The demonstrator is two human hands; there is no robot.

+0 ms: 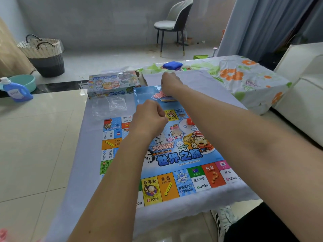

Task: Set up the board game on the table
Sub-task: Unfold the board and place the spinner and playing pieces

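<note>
Over the far edge of the game board (174, 154), the left hand (148, 117) was held curled; whether anything was pinched could not be told. Beyond it, cards (165, 96) in the blue tray (143, 95) were gripped by the right hand (170, 84), the game box (113, 84) left of that grip on the tabletop (218, 91).

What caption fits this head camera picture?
Two hands reach over an unfolded game board toward a blue tray.
</note>
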